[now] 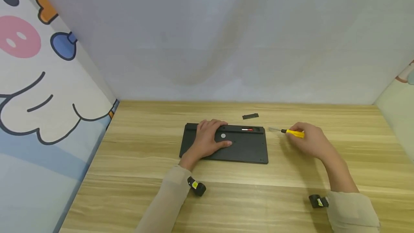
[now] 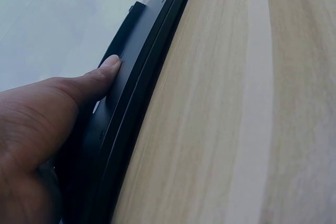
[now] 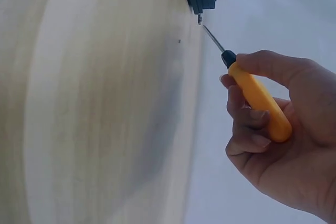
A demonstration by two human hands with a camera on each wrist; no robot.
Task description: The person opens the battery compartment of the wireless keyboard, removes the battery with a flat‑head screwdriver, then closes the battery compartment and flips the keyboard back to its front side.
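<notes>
A black keyboard [image 1: 244,150] lies underside up on the table, its slim battery slot at the far right uncovered. Inside the slot sits a red and silver battery [image 1: 247,129]. My left hand [image 1: 207,139] holds the keyboard left of its middle, fingers over the far edge; its thumb [image 2: 107,72] presses on the underside. To the right, my right hand [image 1: 308,141] grips the yellow handle of a screwdriver [image 3: 257,98], fingers curled round it. The screwdriver's thin metal shaft points left, its tip near the keyboard's far right corner.
A small black battery cover [image 1: 250,116] lies on the table behind the keyboard. The wooden table [image 1: 242,197] ends at a pale cloth backdrop [image 1: 242,46]. A cartoon-printed panel [image 1: 64,125] borders the left side.
</notes>
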